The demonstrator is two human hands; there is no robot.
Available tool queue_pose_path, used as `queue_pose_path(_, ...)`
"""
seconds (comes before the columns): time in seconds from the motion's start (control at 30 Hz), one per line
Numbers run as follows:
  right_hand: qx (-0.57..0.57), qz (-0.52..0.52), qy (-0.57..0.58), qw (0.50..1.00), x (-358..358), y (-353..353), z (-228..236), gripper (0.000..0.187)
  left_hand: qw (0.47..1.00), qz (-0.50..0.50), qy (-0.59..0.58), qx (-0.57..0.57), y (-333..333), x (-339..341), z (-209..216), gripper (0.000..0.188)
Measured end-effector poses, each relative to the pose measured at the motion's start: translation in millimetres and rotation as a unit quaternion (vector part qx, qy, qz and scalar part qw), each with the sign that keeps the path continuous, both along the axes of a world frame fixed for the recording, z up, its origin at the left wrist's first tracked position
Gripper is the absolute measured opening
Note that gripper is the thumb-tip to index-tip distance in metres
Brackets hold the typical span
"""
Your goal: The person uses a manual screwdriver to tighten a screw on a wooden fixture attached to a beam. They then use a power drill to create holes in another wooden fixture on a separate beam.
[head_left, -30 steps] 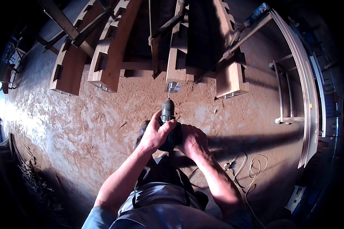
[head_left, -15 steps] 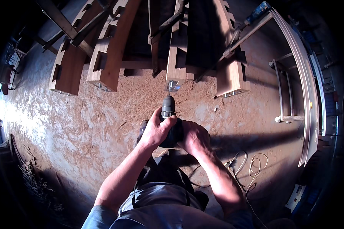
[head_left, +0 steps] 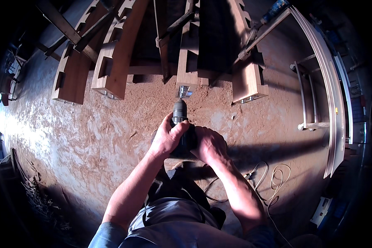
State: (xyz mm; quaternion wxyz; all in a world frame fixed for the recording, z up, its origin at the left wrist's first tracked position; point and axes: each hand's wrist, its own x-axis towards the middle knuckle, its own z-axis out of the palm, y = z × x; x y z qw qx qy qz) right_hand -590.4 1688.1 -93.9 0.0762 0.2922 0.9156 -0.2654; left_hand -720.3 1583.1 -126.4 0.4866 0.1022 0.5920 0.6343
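two hands on one drill [head_left: 180,124], held low over the sawdust floor [head_left: 91,136]. left hand [head_left: 168,138] wraps the body from the left, fingers clamped round it; right hand [head_left: 208,144] grips the rear and handle side, fingers closed on it too.

change over the last second: drill nose has crept up-frame, closing on the metal bracket [head_left: 184,91] at the end of the wooden beam [head_left: 186,62]. earlier the tip sat clearly short of it; now the chuck is just below the bracket, near touching, contact itself not resolvable. judgement: approach is about done and the tip is being seated on the fitting.

orientation: drill's long axis runs nearly straight up-frame, away from the body, chuck leading, pointing at the bracket.

surroundings: other notched beams [head_left: 70,78] lie alongside; a pale cable [head_left: 273,177] loops on the floor to the right.
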Motion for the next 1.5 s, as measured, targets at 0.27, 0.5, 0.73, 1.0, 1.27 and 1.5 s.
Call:
queue_pose_path(0.27,0.051,0.012,0.094,0.994,5,1,-13,0.038,1.0,-0.001,0.016,-0.006,2,-3,-7,0.077)
queue_pose_path(0.5,0.062,0.03,0.133,0.989,14,-4,-16,0.032,0.999,0.018,0.038,0.025,-7,12,-13,0.089)
queue_pose_path(0.73,0.05,0.03,0.097,0.994,44,-23,-26,0.033,0.999,0.036,-0.004,0.009,-31,48,-27,0.077)
queue_pose_path(1.0,0.045,0.005,0.093,0.995,35,-13,-18,0.041,0.999,0.018,0.015,0.03,-18,35,-23,0.092)
queue_pose_path(1.27,0.04,0.018,0.091,0.995,30,-7,-18,0.049,0.999,0.039,0.004,0.029,-12,33,-14,0.078)
queue_pose_path(1.5,0.048,0.02,0.101,0.994,29,-6,-20,0.053,0.998,0.024,-0.019,0.056,-12,26,-19,0.084)
